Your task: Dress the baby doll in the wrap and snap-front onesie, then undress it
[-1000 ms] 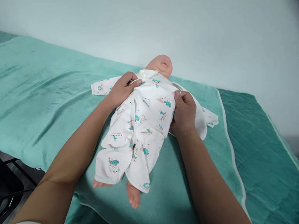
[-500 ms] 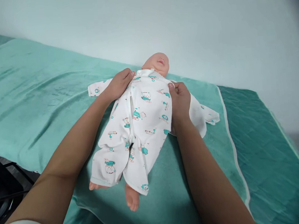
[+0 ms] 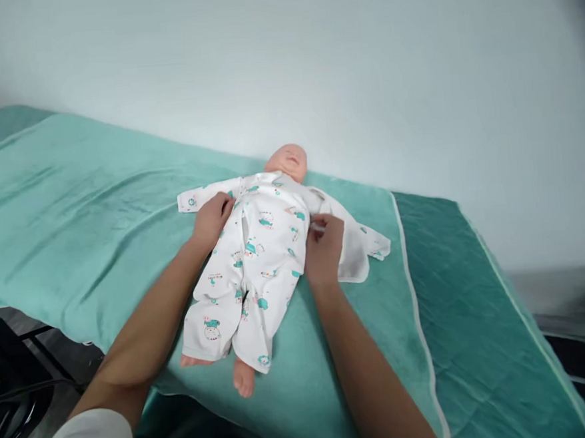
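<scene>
A baby doll [image 3: 288, 161] lies on its back, its head by the wall and its bare feet toward me. It is dressed in a white baby romper [image 3: 269, 247] printed with teal animals; the front opening runs down the middle. My left hand [image 3: 213, 218] is closed at the romper's edge beside the chest, its fingertips partly hidden. On the other side, my right hand [image 3: 324, 247] has its fingers curled on the edge of the front panel. To the right, a white side panel and sleeve [image 3: 356, 238] of the romper lie spread flat.
A light teal blanket [image 3: 95, 193] covers the bed under the doll, with a darker teal quilted cover [image 3: 472, 286] showing at the right. Behind stands a pale wall [image 3: 281, 59]. A black chair-like frame [image 3: 18, 378] is at the lower left.
Both hands have slid down from the upper chest to the sides of the romper. The front panel lies lower and flatter. My view has moved back, so the doll looks smaller.
</scene>
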{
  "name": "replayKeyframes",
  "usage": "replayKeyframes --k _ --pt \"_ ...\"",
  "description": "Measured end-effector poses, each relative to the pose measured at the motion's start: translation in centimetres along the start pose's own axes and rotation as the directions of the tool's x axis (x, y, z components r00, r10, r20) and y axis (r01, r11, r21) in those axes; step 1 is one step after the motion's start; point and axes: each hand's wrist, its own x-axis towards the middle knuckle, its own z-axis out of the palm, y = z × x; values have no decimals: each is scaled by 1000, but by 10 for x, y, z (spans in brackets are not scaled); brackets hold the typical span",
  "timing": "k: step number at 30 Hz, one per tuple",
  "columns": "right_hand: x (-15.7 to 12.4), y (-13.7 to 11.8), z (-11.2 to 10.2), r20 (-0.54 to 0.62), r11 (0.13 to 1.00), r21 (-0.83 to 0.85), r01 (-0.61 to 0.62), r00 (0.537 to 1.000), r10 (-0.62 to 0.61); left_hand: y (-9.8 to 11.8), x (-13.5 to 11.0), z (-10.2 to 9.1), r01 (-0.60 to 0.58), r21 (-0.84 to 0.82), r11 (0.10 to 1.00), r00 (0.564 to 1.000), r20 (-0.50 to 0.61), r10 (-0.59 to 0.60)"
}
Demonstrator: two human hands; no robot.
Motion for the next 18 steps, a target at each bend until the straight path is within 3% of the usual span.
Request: replayKeyframes --k 2,5,8,13,15,18 --pt "-23 -5 -11 98 1000 -29 5 995 -2 -5 -21 -7 -26 71 997 998 58 22" --pt "-56 -18 -28 332 957 -244 156 941 -69 -9 -46 -14 -160 206 965 975 187 121" --pt "-76 -30 -42 462 886 -352 303 879 -117 -9 -55 -16 -246 221 944 956 218 199" --pt "-75 -35 -37 506 813 -428 395 850 -146 -11 -55 -12 -325 165 931 929 239 282" --pt "-67 -32 -27 498 843 -377 385 851 -166 -10 -57 -11 -328 123 937 930 217 297" --pt "-56 -29 -11 429 952 -180 249 890 -152 -7 -66 -10 -307 41 951 942 153 298"
